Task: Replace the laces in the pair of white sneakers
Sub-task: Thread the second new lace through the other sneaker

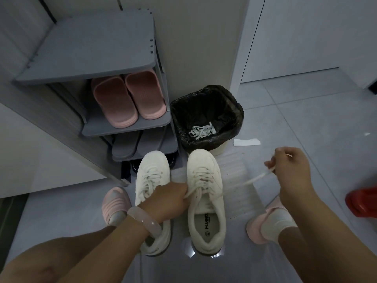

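Note:
Two white sneakers stand side by side on the floor, toes pointing away from me. The left sneaker is laced. My left hand reaches across it and pinches one end of the white lace at the top eyelets of the right sneaker. My right hand is raised to the right of that shoe and pinches the lace's other end, which runs taut and blurred from the shoe to my fingers. Old white laces lie in the bin.
A bin lined with a black bag stands just beyond the sneakers. A grey shoe rack with pink slippers is at the left. My feet in pink slippers flank the shoes. A red object sits at the right edge; white paper lies on the tiles.

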